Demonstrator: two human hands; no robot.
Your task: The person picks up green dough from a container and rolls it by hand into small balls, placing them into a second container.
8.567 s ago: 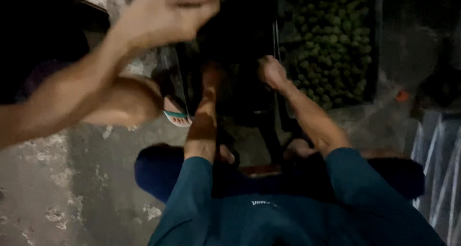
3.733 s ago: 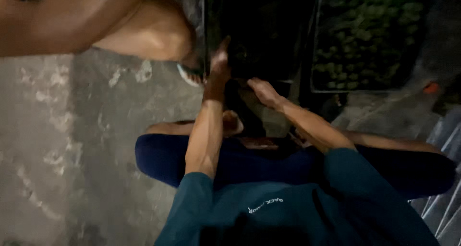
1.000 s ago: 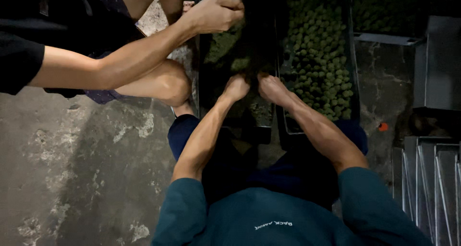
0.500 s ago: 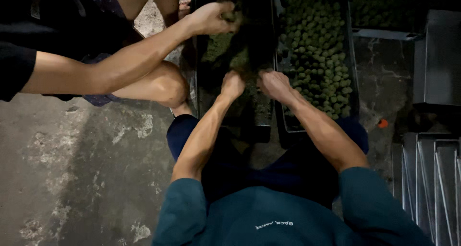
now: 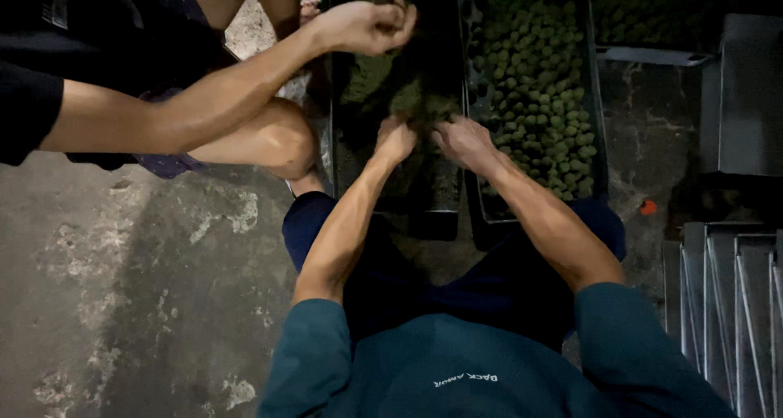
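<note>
The person sits on a concrete floor [image 5: 122, 304], seen from above, both forearms stretched toward a dark tray [image 5: 436, 214] straight ahead; the left hand [image 5: 395, 139] and the right hand [image 5: 462, 140] lie close together on a heap of greenish-brown mix [image 5: 412, 100] inside it. The left hand is curled, fingers dug into the near edge of the heap; whether it pinches anything cannot be told, since the fingertips are buried. The right hand is cupped over the heap just beside it, fingers bent and partly sunk in; what it grasps, if anything, is hidden under the palm.

To the right, touching the first tray, stands a second tray [image 5: 481, 210] filled with small green balls [image 5: 534, 92] in rough rows; its far end is cut off by the top edge; the light is dim, so single balls blur together. Farther right another tray of balls [image 5: 652, 10] shows only in part, very dark.

From the left a co-worker's arm reaches over the far end of the first tray; that co-worker's hand [image 5: 363, 26] is closed loosely around a bit of the mix; a bent knee [image 5: 281, 141] sits below the arm. At the near right corner leans a stack of empty grey trays [image 5: 726, 304], cut off by the edge.
</note>
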